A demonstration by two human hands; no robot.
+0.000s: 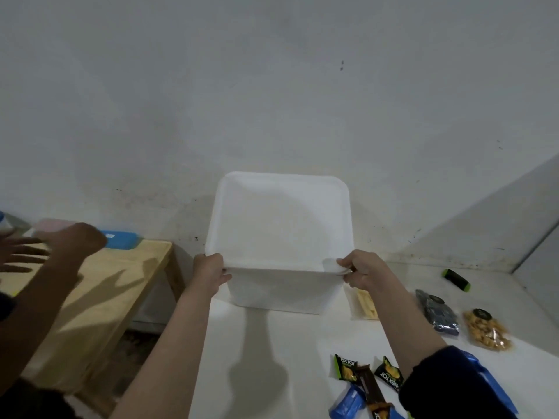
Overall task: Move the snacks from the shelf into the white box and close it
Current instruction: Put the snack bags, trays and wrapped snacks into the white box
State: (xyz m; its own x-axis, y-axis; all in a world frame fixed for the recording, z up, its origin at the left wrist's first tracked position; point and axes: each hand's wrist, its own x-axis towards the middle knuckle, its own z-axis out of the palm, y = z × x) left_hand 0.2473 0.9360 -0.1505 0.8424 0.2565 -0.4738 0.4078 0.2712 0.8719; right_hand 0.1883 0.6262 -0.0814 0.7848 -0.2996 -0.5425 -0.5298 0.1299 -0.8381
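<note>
The white box stands at the middle of the white surface, its lid on top. The left hand grips the lid's near left corner, fingers curled around the edge. The right hand pinches the near right corner, which is bent up a little. At 4 o'clock from the box lie a dark blue packet and a bag of golden snacks; at 5 o'clock two black-and-green wrappers, a brown bar and a blue pack. Another person's hand hovers over a wooden table at 9 o'clock.
</note>
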